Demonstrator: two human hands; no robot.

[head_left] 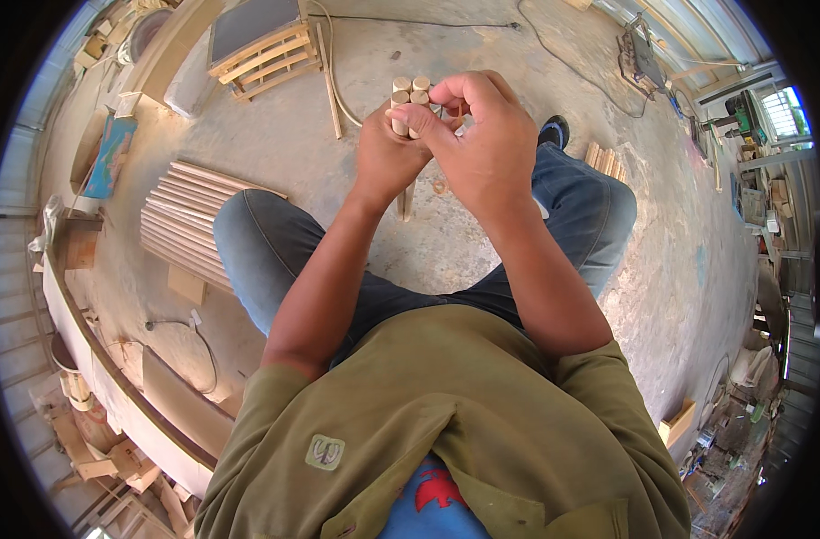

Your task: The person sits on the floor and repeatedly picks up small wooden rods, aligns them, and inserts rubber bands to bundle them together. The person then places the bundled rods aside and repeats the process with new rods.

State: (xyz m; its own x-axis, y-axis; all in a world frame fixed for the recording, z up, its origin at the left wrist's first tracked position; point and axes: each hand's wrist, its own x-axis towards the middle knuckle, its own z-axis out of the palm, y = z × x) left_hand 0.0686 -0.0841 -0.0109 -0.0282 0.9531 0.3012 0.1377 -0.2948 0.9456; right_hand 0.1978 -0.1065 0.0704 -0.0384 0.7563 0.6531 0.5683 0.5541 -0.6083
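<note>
Several round wooden sticks [400,112] stand upright in a bundle in front of me, their pale cut ends facing up. My left hand [387,160] is closed round the bundle, and the lower part of the sticks shows below it. Close against the bundle's right side is my right hand [489,139], its thumb reaching across to the sticks and its fingers curled in a pinch. A small whitish bit [461,128] shows between the right thumb and fingers, too small to name.
Long wooden rods [181,216] lie in a row on the floor beside my left knee. Shorter wooden pieces [605,160] lie past my right knee. Ahead are a slatted wooden frame [271,58], a thin strip [329,85] and a cable [419,20]. A curved-edged board [114,359] stands at left.
</note>
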